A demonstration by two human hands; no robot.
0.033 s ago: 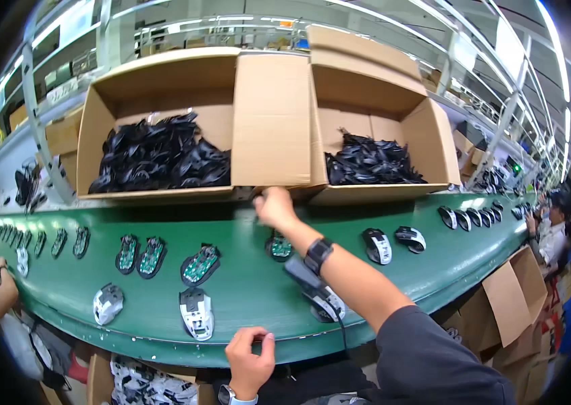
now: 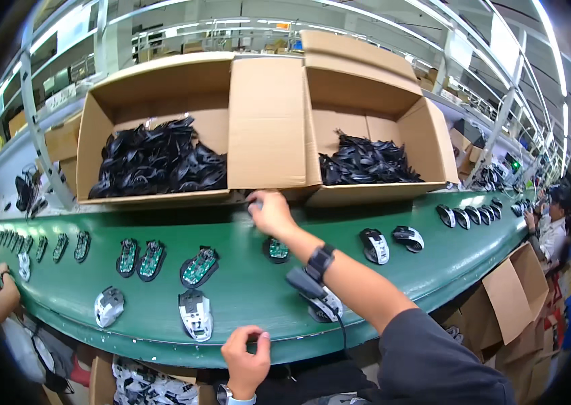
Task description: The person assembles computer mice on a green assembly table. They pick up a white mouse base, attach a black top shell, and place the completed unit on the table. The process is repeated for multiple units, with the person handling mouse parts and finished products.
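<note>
My right hand [image 2: 271, 214] reaches across the green work surface [image 2: 285, 331] to the lower edge of the cardboard boxes. Its fingers are bent together and a little blurred; a small greyish thing shows at their tips, too unclear to name. Below that hand, a mouse base with a green circuit board [image 2: 276, 250] is partly covered. Under my right forearm lies a white and black mouse [image 2: 326, 305], with a dark grey block-like piece [image 2: 304, 282] over it and a black cable running down. My left hand [image 2: 246, 361] hovers at the near edge, loosely curled, thumb and forefinger framing bare space.
Two cardboard boxes hold black plastic parts [image 2: 157, 158] [image 2: 370, 160]. Several circuit-board bases [image 2: 199, 267], white shells [image 2: 195, 315] and mice [image 2: 374, 246] lie around. A box of white parts [image 2: 150, 385] stands below. Co-workers sit left [image 2: 7, 297] and right [image 2: 552, 223].
The whole view has shifted very slightly, with the scene a little further left and down. Both hands keep nearly the same places and poses.
</note>
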